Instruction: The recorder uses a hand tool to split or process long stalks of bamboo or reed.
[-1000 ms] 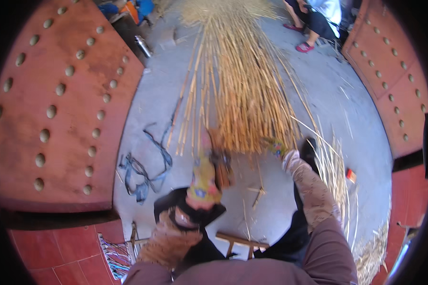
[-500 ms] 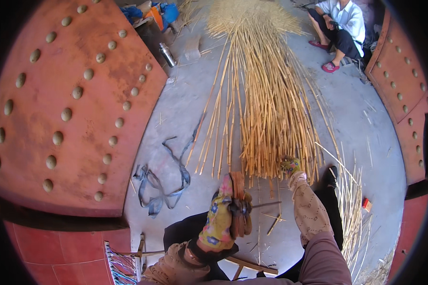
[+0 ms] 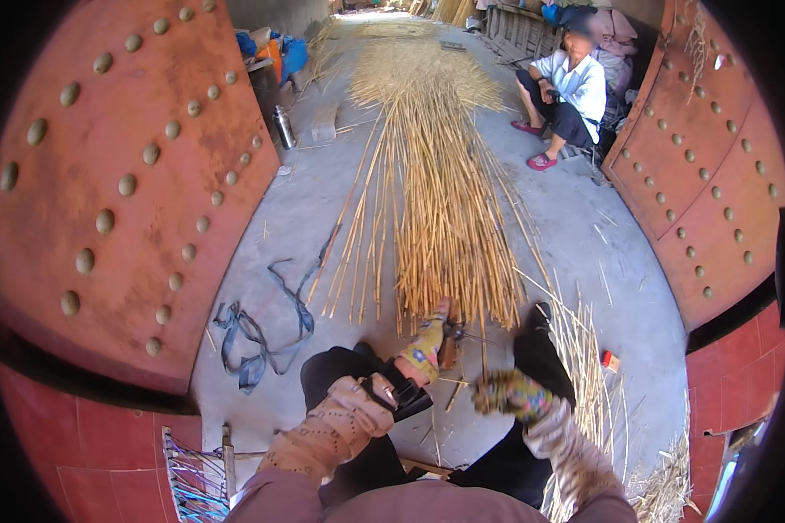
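My left hand (image 3: 425, 347), in a floral glove, is closed around a brown wooden tool (image 3: 447, 353) with a dark metal part and a thin rod. The tool is at the near ends of a spread heap of long yellow reeds (image 3: 449, 227). My right hand (image 3: 513, 395), also in a patterned glove, is closed lower and to the right. A single reed stalk (image 3: 484, 353) runs from its fingers up toward the heap. The fingertips are slightly blurred.
Thin pale stalks (image 3: 589, 357) lie right of my legs, near a small red box (image 3: 610, 360). Dark strapping (image 3: 262, 336) lies on the left. Studded red doors (image 3: 122, 192) flank the floor. A person (image 3: 571, 87) sits at the far right; a steel flask (image 3: 283, 126) stands far left.
My right hand has come back from the reed ends toward me, with a stalk in it. My left hand and the tool have moved forward and slightly right. The view has tilted up.
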A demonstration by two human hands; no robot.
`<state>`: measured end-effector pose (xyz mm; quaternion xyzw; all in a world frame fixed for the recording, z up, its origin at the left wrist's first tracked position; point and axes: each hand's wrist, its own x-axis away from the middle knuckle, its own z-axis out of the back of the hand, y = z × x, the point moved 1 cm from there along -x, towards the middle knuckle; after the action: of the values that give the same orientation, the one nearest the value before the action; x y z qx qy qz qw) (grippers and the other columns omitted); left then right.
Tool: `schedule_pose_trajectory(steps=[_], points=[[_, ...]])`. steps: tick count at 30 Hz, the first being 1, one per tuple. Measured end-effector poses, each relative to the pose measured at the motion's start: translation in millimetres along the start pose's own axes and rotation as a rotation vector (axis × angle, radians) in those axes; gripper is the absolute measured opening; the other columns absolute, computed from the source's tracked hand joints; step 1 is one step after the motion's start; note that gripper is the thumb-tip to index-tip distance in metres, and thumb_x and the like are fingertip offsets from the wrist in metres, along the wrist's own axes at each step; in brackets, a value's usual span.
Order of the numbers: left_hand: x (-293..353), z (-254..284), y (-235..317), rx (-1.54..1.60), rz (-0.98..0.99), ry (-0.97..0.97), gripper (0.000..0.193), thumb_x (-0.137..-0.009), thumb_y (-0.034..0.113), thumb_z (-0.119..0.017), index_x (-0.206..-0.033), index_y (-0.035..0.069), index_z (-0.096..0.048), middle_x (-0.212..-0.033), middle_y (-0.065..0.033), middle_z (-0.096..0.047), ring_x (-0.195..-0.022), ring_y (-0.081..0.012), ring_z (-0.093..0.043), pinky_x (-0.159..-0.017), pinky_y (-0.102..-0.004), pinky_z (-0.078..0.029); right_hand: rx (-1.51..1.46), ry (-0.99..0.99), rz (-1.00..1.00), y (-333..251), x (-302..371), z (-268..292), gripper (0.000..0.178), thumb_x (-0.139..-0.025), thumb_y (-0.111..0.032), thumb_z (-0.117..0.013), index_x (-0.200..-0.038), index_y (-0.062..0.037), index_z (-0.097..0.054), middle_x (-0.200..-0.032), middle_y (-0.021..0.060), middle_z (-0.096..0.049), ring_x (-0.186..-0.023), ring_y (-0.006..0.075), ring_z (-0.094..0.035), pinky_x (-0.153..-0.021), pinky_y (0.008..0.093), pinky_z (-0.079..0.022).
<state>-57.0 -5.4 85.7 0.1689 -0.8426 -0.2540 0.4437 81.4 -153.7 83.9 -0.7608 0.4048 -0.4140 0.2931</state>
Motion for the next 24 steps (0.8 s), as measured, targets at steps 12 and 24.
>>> schedule_pose_trajectory(steps=[12,24], points=[[21.3,-90.0,-2.7,0.06,-0.094,-0.397,0.046,-0.074,0.058,-0.043,-0.076,0.013,-0.049,-0.06,-0.0044,-0.056,-0.036,-0.0157,-0.048,-0.029,-0.027,-0.039,-0.09,-0.067,-0.077,88.2,195.1,-82.5,0.033,-0.075,-0.019,-0.057,-0.099,0.0018,-0.05,-0.086,0.013,-0.057,-0.066,0.0165,-0.055,-0.054,0.0249,-0.044],[68.4,-111.7,-153.5,0.159,0.165,-1.228,0.039,-0.081,0.041,-0.046,-0.099,0.006,-0.048,-0.068,-0.0039,-0.056,-0.06,-0.0105,-0.052,-0.052,-0.0208,-0.04,-0.238,0.179,-0.02,134.4,227.9,-84.6,0.031,-0.078,-0.024,-0.052,-0.099,-0.0004,-0.049,-0.078,0.0087,-0.053,-0.059,0.0131,-0.049,-0.05,0.0223,-0.041]])
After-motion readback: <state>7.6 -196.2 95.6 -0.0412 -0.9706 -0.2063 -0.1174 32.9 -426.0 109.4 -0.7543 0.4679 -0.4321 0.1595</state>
